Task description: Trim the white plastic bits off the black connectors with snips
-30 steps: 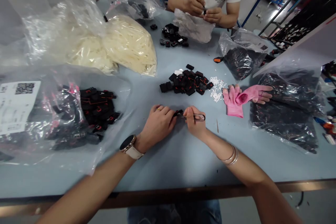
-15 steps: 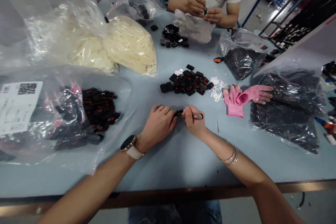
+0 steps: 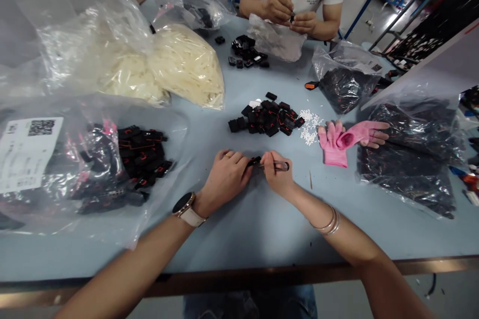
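Observation:
My left hand [image 3: 229, 174] is closed on a small black plastic part [image 3: 254, 161], which shows past the thumb and fingertips. Pinched in my right hand [image 3: 276, 173] is a pair of metal tweezers [image 3: 282, 166], its rounded back end sticking out to the right. The tips point at the black part; whether they touch it I cannot tell. Just beyond both hands lies a pile of black plastic parts [image 3: 271, 118], some with orange marks. Beside that pile are many tiny white pieces [image 3: 310, 127].
Pink gloves [image 3: 335, 147] lie right of my hands, before a bag of black parts [image 3: 407, 159]. To the left are an open bag of black parts [image 3: 144, 154] and bags of cream-coloured pieces [image 3: 190, 67]. Across the table [image 3: 209, 239] a co-worker [image 3: 295, 5] handles a small dark part.

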`<action>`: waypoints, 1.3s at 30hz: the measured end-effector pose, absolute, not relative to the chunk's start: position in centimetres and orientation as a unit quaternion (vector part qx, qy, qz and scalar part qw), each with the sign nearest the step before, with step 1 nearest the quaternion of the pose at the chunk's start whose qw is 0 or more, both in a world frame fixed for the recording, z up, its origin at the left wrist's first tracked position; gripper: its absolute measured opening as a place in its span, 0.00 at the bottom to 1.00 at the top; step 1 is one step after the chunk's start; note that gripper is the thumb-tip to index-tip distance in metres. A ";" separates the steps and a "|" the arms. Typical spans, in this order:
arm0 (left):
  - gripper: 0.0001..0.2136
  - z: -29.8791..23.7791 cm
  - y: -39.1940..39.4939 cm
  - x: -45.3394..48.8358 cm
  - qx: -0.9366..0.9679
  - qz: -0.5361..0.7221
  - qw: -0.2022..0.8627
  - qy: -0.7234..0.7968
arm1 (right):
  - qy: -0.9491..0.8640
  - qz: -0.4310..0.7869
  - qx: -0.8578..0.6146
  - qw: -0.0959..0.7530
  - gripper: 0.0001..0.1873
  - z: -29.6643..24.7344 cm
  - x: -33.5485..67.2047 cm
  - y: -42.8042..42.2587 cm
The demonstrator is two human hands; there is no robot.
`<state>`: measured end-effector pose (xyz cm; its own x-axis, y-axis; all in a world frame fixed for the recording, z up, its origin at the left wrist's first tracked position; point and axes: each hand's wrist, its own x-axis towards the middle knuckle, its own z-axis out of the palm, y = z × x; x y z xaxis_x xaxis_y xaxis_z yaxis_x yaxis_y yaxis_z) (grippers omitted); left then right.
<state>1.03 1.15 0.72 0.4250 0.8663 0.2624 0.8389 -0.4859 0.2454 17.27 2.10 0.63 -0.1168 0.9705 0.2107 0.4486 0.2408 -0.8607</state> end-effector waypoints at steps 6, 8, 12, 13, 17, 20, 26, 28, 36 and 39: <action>0.11 0.7 1.2 1.0 0.838 0.185 0.053 0.510 | -0.683 0.340 -0.509 0.399 0.22 1.0 17.3 2.0; 0.11 0.7 1.2 1.0 0.839 0.182 0.052 0.510 | -0.680 0.350 -0.508 0.397 0.23 1.1 17.3 2.1; 0.11 0.6 1.1 1.2 0.823 0.213 0.079 0.521 | -0.605 0.388 -0.526 0.455 0.25 0.7 17.5 2.6; 0.10 0.6 1.1 1.3 0.807 0.240 0.104 0.529 | -0.575 0.397 -0.532 0.478 0.26 0.5 17.5 2.8; 0.07 0.2 1.9 0.8 0.584 0.480 0.315 0.574 | -0.502 0.430 -0.531 0.530 0.26 0.0 17.5 3.5; 0.16 0.7 2.9 -0.5 0.312 0.683 0.410 0.518 | -0.491 0.453 -0.522 0.531 0.27 0.1 17.4 3.6; 0.14 2.1 3.3 -2.0 0.225 0.779 0.370 0.454 | -0.487 0.468 -0.524 0.518 0.27 0.4 17.2 3.6; 0.16 1.5 3.0 -1.8 0.315 0.731 0.354 0.491 | -0.495 0.467 -0.522 0.515 0.27 0.3 17.3 3.6; 0.24 -0.5 1.7 -0.4 0.799 0.190 0.121 0.558 | -0.597 0.285 -0.488 0.570 0.27 -0.1 18.0 4.1; 0.25 0.0 1.3 0.0 0.828 0.081 0.086 0.549 | -0.639 0.193 -0.501 0.551 0.18 -0.1 18.9 5.2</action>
<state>-0.02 1.31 0.01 0.3844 0.9223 0.0398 0.8944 -0.3827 0.2314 18.86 5.19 -0.09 0.1090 0.8523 0.5116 0.4277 0.4244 -0.7981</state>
